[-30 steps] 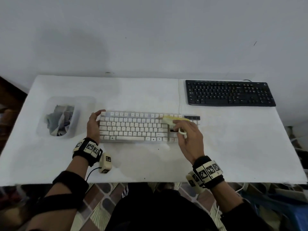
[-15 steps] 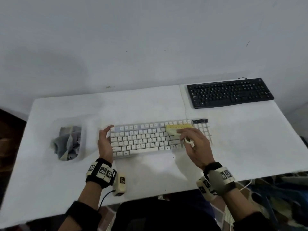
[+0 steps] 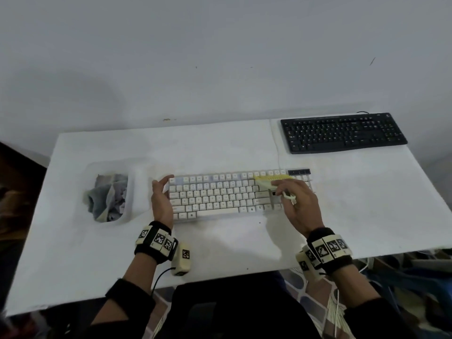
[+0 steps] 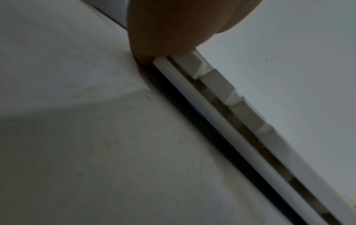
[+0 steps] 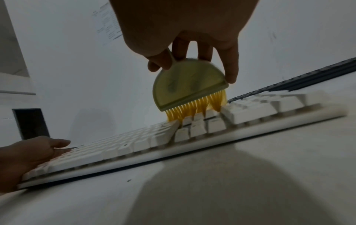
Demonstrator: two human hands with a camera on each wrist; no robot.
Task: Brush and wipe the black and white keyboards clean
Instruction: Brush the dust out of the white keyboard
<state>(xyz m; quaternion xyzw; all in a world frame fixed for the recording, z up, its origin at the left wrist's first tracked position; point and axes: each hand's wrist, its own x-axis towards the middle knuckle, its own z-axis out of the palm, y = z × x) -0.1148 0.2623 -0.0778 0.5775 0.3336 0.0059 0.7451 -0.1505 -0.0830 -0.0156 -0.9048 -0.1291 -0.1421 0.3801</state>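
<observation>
The white keyboard lies across the middle of the table. My left hand grips its left end, fingers over the far corner keys. My right hand pinches a small yellow brush by its handle. In the right wrist view the brush has its yellow bristles pressed between keys of the white keyboard, near the upper right rows. The black keyboard sits untouched at the far right of the table. The left wrist view shows only a thumb against the white keyboard's edge.
A clear plastic tub with crumpled grey cloths stands left of the white keyboard. A thin white cable runs back from that keyboard beside the black one. The white table ends close in front of my wrists.
My head has tilted, so the whole scene sits lower in view. The brush stays on the upper right keys with only small shifts. My left hand keeps its hold on the keyboard's left end.
</observation>
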